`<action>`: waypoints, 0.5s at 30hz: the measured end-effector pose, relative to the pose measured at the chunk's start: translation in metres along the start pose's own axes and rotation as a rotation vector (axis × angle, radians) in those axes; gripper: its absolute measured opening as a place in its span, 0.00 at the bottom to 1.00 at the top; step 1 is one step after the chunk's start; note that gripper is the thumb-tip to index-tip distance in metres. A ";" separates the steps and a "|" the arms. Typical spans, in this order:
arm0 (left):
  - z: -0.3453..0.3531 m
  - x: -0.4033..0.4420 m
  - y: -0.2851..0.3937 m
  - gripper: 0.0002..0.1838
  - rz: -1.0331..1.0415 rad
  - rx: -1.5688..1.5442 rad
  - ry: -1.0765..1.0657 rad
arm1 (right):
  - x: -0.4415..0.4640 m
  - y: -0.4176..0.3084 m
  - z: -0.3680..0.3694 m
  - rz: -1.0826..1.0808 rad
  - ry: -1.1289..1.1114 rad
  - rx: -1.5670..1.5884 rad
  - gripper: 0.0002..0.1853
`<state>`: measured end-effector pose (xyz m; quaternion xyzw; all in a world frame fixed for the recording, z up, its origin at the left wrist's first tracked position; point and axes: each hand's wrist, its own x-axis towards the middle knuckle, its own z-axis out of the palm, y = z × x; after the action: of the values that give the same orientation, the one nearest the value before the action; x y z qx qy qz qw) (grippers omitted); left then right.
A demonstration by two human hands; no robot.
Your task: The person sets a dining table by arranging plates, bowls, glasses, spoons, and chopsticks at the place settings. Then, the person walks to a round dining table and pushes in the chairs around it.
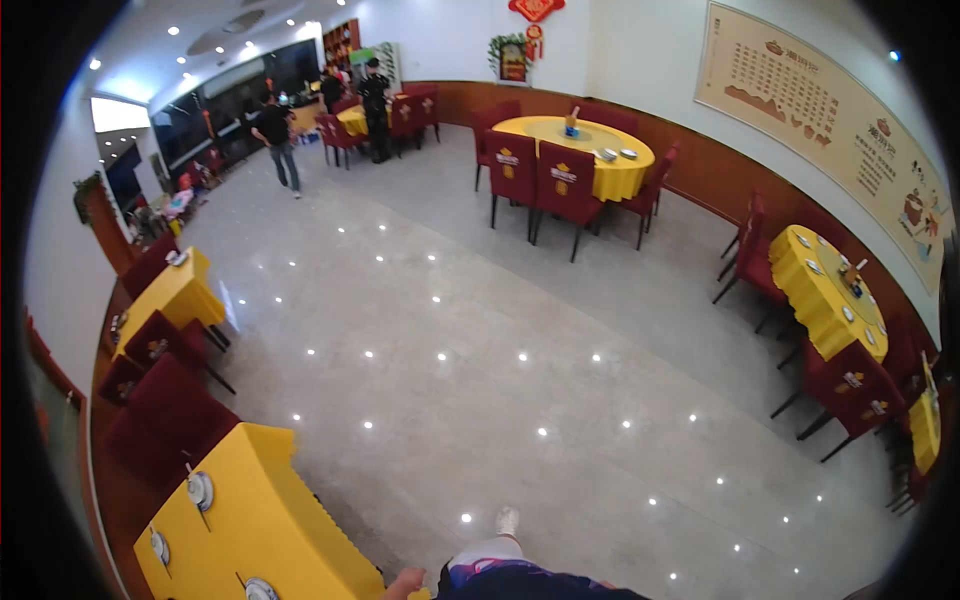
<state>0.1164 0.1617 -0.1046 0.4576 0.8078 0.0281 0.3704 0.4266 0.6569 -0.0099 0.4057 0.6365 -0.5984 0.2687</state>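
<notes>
At the bottom edge of the head view, part of my left hand (405, 582) shows beside my body. It is close to the edge of the near table with a yellow cloth (270, 500). Its fingers are small and cut off by the frame, so I cannot make out whether it holds anything. My right hand is not recognisable in the view. Set on that table are a bowl on a plate (200, 489) with chopsticks, another place setting (160, 546) and a third one (261, 589). One of my shoes (507, 520) is on the tiled floor.
Dark red chairs (172, 415) and a smaller yellow table (172, 290) line the left. Round yellow tables with dishes stand at the back (624, 180) and right (800, 280). Shiny floor (480, 300) runs between. Far left, a person (275, 135) walks and another person (375, 105) stands by a table.
</notes>
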 end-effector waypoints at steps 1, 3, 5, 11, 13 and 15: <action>-0.017 0.024 0.008 0.19 0.024 -0.007 -0.015 | -0.005 -0.011 -0.013 0.020 0.004 -0.090 0.27; -0.048 0.063 0.024 0.15 -0.881 -1.482 0.233 | -0.008 -0.030 -0.032 0.058 -0.008 -0.266 0.28; -0.084 0.100 0.029 0.15 -0.799 -1.482 0.257 | -0.005 -0.049 -0.044 0.087 -0.040 -0.438 0.29; -0.162 0.234 0.036 0.19 -0.633 -1.049 0.036 | 0.068 -0.060 -0.081 0.434 0.212 0.183 0.37; -0.205 0.280 0.040 0.21 -0.467 -0.712 -0.077 | 0.071 -0.078 -0.095 0.401 0.307 0.322 0.41; -0.249 0.323 0.056 0.22 -0.346 -0.544 0.038 | 0.056 -0.100 -0.101 0.343 0.336 0.347 0.42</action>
<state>-0.0977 0.5131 -0.0882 0.1971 0.8433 0.1881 0.4634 0.3282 0.7715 0.0120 0.6407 0.4824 -0.5685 0.1835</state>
